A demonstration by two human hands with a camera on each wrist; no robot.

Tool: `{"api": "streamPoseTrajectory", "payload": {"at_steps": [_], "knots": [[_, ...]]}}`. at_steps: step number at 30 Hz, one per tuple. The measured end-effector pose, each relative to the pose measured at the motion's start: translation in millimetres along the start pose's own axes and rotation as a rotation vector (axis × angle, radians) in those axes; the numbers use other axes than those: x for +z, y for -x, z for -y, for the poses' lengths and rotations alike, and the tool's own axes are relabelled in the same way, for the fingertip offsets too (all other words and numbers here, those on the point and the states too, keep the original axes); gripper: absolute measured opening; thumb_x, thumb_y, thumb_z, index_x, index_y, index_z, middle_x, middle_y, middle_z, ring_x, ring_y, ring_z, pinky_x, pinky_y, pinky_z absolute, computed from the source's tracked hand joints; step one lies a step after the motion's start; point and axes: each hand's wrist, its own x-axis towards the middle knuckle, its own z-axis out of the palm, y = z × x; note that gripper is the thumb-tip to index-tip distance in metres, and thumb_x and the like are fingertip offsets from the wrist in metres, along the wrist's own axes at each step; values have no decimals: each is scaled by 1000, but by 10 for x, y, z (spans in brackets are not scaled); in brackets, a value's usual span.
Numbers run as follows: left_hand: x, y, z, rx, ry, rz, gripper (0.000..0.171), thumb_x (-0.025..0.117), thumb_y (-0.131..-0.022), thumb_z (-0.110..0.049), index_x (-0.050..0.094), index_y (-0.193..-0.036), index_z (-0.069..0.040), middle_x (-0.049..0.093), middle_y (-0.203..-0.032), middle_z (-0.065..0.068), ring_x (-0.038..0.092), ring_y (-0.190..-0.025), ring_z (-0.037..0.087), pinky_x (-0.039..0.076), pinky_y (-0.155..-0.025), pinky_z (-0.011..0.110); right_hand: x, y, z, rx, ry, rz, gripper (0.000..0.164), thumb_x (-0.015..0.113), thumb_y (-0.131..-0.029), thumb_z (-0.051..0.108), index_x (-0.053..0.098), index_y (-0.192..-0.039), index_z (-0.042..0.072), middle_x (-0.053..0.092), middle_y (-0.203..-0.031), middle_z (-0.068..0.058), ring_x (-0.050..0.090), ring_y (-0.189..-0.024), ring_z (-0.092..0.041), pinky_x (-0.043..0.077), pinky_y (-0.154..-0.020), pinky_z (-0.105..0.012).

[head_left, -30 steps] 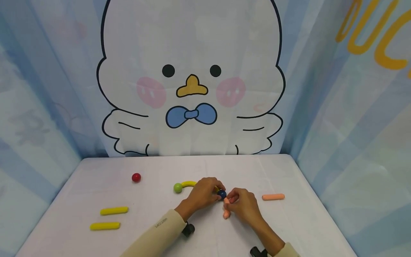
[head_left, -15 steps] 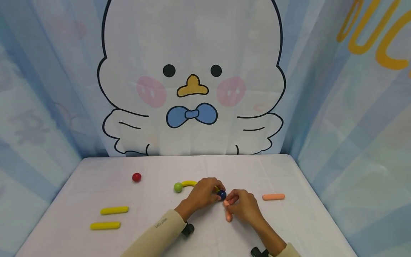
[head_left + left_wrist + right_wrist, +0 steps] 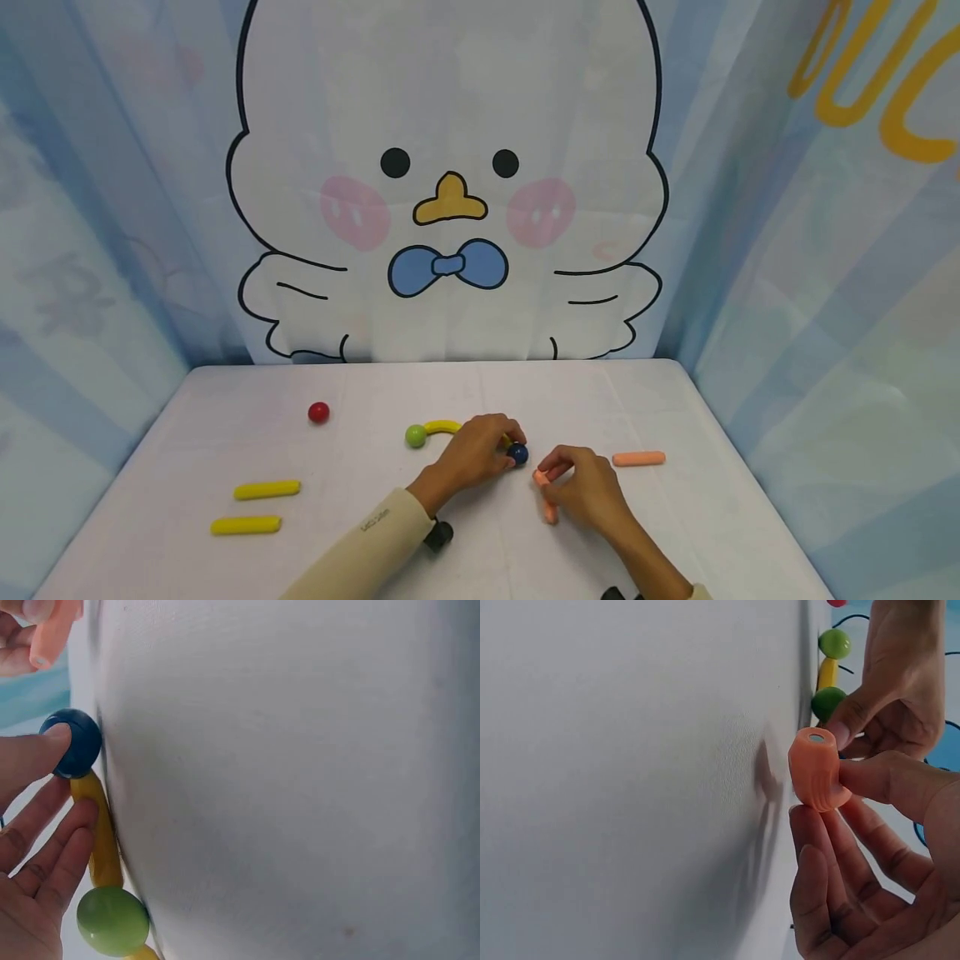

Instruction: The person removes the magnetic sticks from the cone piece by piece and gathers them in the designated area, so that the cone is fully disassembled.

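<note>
My left hand [image 3: 476, 454] pinches a dark blue ball [image 3: 517, 453], thumb on its near side in the left wrist view. A yellow stick [image 3: 105, 847] runs from that ball to a green ball [image 3: 112, 921], and the fingertips touch the stick. In the head view the hand hides the middle of this row, which ends in a light green ball [image 3: 416, 437] beside a curved yellow piece [image 3: 442, 427]. To the right, apart from the blue ball, my right hand [image 3: 588, 487] pinches a peach-orange stick [image 3: 815, 772] with a hole in its end, just over the table.
Two yellow sticks [image 3: 267, 490] lie at the left of the white table [image 3: 360, 550]. A red ball [image 3: 318, 412] sits at the back left. Another peach-orange stick [image 3: 639, 458] lies to the right of the right hand. Printed curtains [image 3: 825, 333] surround the table.
The right hand has drawn the peach-orange stick away from the blue ball, rightward and slightly toward the person. The left hand stays put on the blue ball.
</note>
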Motion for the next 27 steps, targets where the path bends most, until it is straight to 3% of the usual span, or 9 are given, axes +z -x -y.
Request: {"api": "streamPoseTrajectory", "payload": {"at_steps": [13, 27], "knots": [[42, 5, -9, -1, -66, 2, 35, 88, -90, -25, 77, -123, -21, 72, -112, -5, 63, -97, 8, 56, -98, 31, -250, 51, -123, 84, 17, -35, 18, 90, -81, 14, 78, -94, 21, 75, -88, 6, 61, -66, -15, 45, -59, -32], [44, 22, -20, 16, -85, 0, 31, 88, -89, -23, 78, -119, -22, 72, -113, -4, 64, -98, 8, 57, -98, 31, -535, 100, -377, 74, 57, -92, 12, 86, -87, 20, 80, -97, 21, 78, -92, 4, 67, -67, -9, 47, -65, -32]]}}
